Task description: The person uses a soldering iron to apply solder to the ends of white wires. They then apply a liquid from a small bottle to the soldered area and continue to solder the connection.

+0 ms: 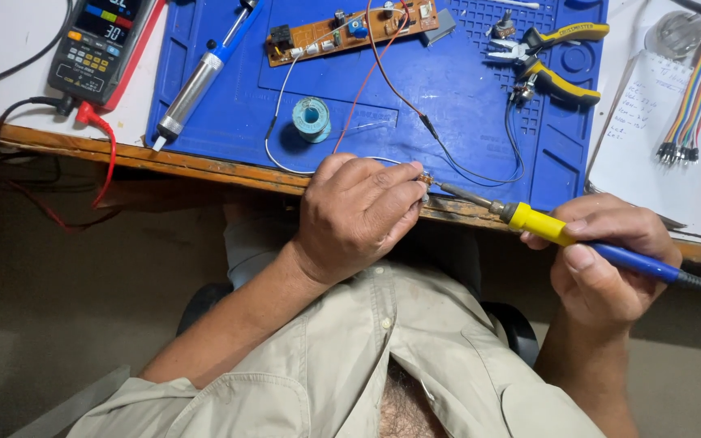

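Left hand (359,212) is pinching a small brass-coloured component (425,178) at the blue mat's (448,97) near edge; right hand (610,255) is gripping a yellow-and-blue soldering iron (561,237), tip touching it.

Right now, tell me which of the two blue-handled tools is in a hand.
The soldering iron, yellow-collared, gripped by the right hand at the bench edge. The desoldering pump lies untouched on the blue mat.
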